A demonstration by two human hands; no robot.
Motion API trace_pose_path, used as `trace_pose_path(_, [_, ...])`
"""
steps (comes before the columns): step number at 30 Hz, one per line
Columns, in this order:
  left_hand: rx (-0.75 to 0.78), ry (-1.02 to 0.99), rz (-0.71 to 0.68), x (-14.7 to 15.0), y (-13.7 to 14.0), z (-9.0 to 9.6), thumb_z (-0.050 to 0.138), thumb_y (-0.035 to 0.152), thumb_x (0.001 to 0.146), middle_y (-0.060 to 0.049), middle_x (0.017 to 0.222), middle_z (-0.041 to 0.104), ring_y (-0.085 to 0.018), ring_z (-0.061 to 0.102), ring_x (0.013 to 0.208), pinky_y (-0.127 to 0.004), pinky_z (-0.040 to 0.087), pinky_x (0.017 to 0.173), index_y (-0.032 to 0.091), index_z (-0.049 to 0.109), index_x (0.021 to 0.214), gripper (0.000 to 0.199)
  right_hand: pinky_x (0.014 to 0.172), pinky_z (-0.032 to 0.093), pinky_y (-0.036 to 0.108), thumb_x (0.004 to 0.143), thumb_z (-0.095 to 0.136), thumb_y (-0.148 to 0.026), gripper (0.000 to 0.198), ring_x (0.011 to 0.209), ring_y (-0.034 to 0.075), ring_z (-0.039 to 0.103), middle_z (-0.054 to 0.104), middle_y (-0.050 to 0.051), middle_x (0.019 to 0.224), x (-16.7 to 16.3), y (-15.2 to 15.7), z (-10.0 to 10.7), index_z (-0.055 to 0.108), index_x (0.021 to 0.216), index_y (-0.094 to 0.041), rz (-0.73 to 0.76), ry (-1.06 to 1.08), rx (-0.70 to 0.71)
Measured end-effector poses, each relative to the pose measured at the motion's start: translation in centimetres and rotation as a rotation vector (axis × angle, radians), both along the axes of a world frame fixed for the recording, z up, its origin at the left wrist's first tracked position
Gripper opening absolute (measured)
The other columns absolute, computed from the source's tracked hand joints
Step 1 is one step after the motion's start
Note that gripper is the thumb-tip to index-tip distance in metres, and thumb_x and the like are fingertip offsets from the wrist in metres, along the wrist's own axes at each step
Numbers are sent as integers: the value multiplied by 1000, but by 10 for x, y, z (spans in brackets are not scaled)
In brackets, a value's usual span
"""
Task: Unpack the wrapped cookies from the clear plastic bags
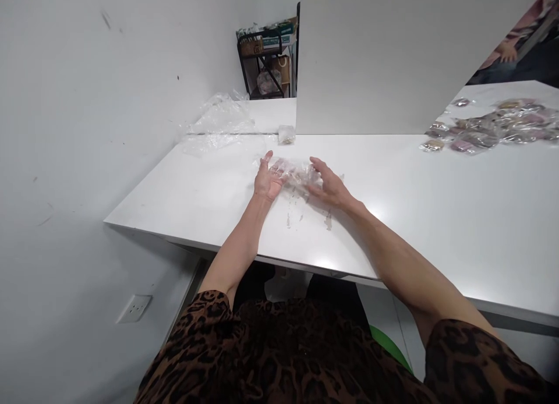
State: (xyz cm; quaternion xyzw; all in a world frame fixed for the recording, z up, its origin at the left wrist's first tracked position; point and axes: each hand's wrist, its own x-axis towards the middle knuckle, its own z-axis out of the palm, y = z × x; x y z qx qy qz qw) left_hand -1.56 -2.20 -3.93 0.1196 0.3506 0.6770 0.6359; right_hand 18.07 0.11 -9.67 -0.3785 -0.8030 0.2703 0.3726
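Note:
Clear plastic packets (pixel 297 172) lie in a loose heap on the white table, between my two hands. My left hand (pixel 268 180) is at the heap's left side, palm turned inward, thumb up and fingers spread under or against the plastic. On the right side, my right hand (pixel 329 184) curves around the heap with thumb and fingers apart. What the packets contain is too blurred to tell. Small brownish flakes (pixel 328 219) are scattered on the tabletop just in front of the heap. A small clear packet (pixel 286 135) sits beyond my left hand, near the partition.
Crumpled clear plastic (pixel 222 121) lies at the back left. A tall white panel (pixel 362 60) stands behind the table. Many wrapped packets (pixel 493 127) are piled at the right. Past the panel, another person's hand (pixel 507 52) shows. A black shelf rack (pixel 262 55) stands behind.

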Motion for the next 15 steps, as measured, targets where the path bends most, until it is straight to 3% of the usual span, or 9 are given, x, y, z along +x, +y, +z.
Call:
trace_pose_path(4, [-3, 173, -45, -3, -1, -5, 39, 51, 109, -5, 96, 70, -17, 73, 91, -35, 60, 94, 28, 65, 126, 39, 85, 58, 39, 71, 83, -57, 85, 98, 24, 66, 71, 6, 108, 6, 4, 11, 48, 144, -29, -34, 471, -314])
trace_pose_path(8, [13, 271, -94, 1, -5, -9, 44, 51, 108, -6, 89, 75, -16, 72, 77, -28, 56, 78, 22, 66, 110, 36, 54, 50, 28, 76, 79, -52, 40, 62, 15, 53, 57, -3, 71, 13, 14, 16, 59, 101, -27, -242, 784, -617])
trace_pose_path(12, [38, 272, -72, 7, -8, -11, 46, 50, 108, -3, 80, 74, -12, 67, 66, -25, 51, 69, 20, 60, 87, 39, 52, 51, 29, 82, 75, -56, 38, 60, 15, 54, 59, 2, 71, 23, 23, 15, 55, 81, -23, -392, 865, -787])
trace_pose_path(15, [48, 254, -28, 9, -9, -12, 48, 52, 107, 1, 67, 66, -10, 61, 57, -24, 48, 64, 20, 52, 76, 45, 59, 51, 27, 82, 74, -64, 45, 70, 15, 58, 66, 5, 86, 27, 23, 16, 59, 82, -22, -425, 812, -662])
